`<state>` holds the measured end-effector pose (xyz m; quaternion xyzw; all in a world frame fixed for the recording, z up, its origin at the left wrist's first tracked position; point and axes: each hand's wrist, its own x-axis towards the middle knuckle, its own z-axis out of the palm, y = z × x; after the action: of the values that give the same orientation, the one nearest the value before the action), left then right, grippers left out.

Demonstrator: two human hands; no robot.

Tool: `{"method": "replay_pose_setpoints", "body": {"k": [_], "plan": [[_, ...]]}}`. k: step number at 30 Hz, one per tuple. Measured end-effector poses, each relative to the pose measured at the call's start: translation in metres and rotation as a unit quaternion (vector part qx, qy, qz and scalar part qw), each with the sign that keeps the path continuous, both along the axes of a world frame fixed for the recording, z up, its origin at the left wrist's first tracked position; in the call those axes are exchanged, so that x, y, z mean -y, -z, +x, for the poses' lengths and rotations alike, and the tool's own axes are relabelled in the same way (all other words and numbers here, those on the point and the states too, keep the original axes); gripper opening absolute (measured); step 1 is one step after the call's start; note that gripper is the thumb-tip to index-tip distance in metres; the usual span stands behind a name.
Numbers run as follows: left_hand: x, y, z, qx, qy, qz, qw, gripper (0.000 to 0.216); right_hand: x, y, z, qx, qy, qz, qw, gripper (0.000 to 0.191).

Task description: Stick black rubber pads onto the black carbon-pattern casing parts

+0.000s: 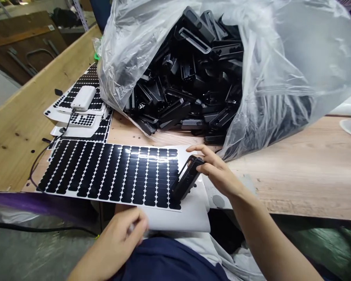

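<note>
My right hand (218, 169) grips the upper end of a black plastic casing (188, 177) between thumb and fingers, its index finger stretched out. The casing is hollow, with a long opening, and leans over the right end of a white sticker sheet (114, 171) with rows of black, rounded pads. At the table's front edge, below the sheet, is my left hand (125, 230). Its fingers are curled in towards the thumb and somewhat blurred; whether anything small sits in them I cannot make out.
A large clear plastic bag (269, 74) stands open behind, holding many black casings (187, 78). At the left, a white power bank (84, 97) with a black cable (36, 164) lies on more sticker sheets. A wooden board (23, 121) borders the table (286, 175) on that side.
</note>
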<state>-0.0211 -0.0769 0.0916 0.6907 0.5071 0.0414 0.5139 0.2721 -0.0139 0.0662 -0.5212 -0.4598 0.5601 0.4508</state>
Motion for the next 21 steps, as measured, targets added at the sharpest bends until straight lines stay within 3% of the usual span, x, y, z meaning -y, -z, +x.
{"method": "replay_pose_setpoints", "body": {"k": [4, 6, 9, 12, 16, 18, 21], "plan": [[-0.039, 0.019, 0.051, 0.16, -0.083, 0.027, 0.983, 0.039, 0.013, -0.011, -0.027, -0.026, -0.086, 0.004, 0.996, 0.042], [-0.052, 0.028, 0.062, 0.2, -0.06, -0.036, 0.977, 0.035, 0.018, -0.008, -0.024, 0.008, -0.095, 0.032, 0.995, 0.046], [-0.067, 0.045, 0.049, 0.232, -0.116, -0.007, 0.966, 0.035, 0.023, 0.008, -0.004, 0.204, -0.027, 0.073, 0.976, 0.046], [-0.082, 0.065, 0.026, 0.337, -0.196, 0.025, 0.92, 0.043, 0.025, 0.03, 0.012, 0.4, -0.04, 0.08, 0.912, 0.038], [-0.091, 0.084, 0.012, 0.407, -0.251, 0.056, 0.876, 0.043, 0.023, 0.042, 0.006, 0.427, -0.08, 0.066, 0.898, 0.033], [-0.089, 0.089, 0.009, 0.415, -0.253, 0.061, 0.872, 0.043, 0.019, 0.04, 0.003, 0.422, -0.091, 0.05, 0.901, 0.019], [-0.084, 0.093, 0.003, 0.408, -0.246, 0.067, 0.877, 0.041, 0.012, 0.035, 0.014, 0.4, -0.086, 0.021, 0.912, 0.022]]}}
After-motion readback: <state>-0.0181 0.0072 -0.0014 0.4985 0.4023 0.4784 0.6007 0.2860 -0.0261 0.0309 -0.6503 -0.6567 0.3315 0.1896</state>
